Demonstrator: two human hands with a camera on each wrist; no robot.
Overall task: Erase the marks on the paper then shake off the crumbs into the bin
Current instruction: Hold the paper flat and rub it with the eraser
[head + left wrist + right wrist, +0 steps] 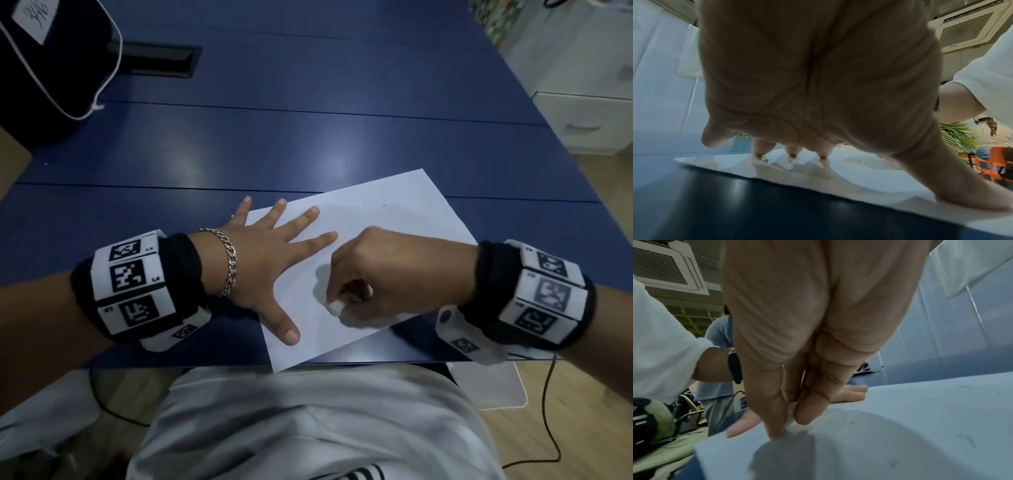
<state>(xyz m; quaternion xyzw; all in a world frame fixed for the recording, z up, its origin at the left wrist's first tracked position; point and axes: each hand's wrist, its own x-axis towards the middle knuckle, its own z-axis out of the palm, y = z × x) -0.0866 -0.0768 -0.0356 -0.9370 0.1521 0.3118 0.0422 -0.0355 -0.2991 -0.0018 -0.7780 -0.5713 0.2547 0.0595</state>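
Note:
A white sheet of paper (387, 222) lies slanted on the blue table near its front edge. My left hand (274, 253) lies flat on the sheet's left part, fingers spread and straight, pressing it down. In the left wrist view the paper (869, 177) shows under the spread fingertips (791, 155). My right hand (370, 281) pinches a small white eraser (335, 306) and holds its tip against the sheet near the lower middle. The right wrist view shows the eraser (792, 415) wedged between thumb and fingers, touching the paper (920, 426), which carries faint grey smudges and crumbs.
A black bag (44, 68) with a white cord sits at the table's far left, beside a dark cable slot (157, 61). White drawers (589, 116) stand at the right. A white bin's rim (496, 387) shows below the table's front edge at the right. Cables trail on the floor.

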